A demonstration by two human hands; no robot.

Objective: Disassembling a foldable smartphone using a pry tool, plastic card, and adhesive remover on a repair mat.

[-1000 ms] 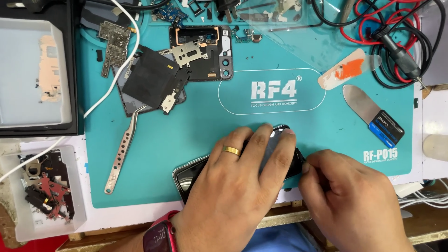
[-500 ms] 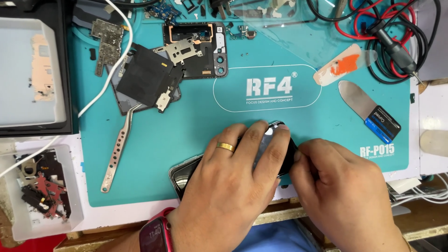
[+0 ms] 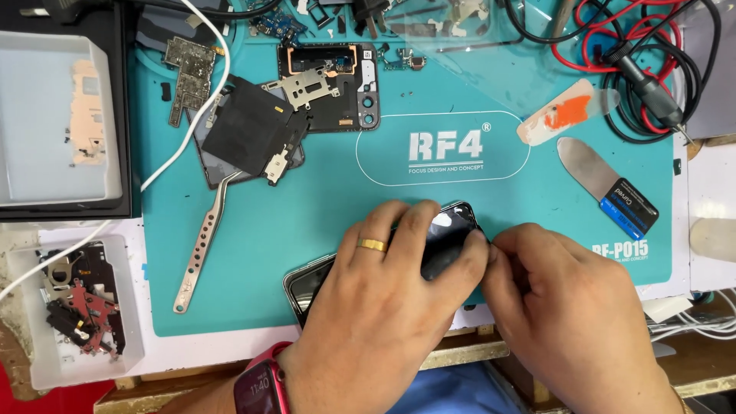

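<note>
A black smartphone [image 3: 445, 234] lies slanted on the teal work mat [image 3: 307, 253], near its front edge. My left hand [image 3: 379, 314], with a gold ring and a red-strapped watch on the wrist, presses flat on the phone and covers most of it. My right hand [image 3: 567, 307] is closed at the phone's right edge, fingertips pinched against it; whatever it may hold there is hidden. Only the phone's top right corner and lower left corner [image 3: 303, 284] show.
Metal tweezers [image 3: 201, 245] lie left of the phone. Dismantled phone parts [image 3: 253, 130] and a black frame [image 3: 330, 84] sit at the mat's back. A flat metal pry tool [image 3: 606, 184], red and black cables [image 3: 644, 61], a clear tray [image 3: 54, 123] and a parts box [image 3: 77, 307] surround it.
Both hands stay on the phone. The view has shifted slightly, and my right hand's fingertips sit a little closer against the phone's right edge.
</note>
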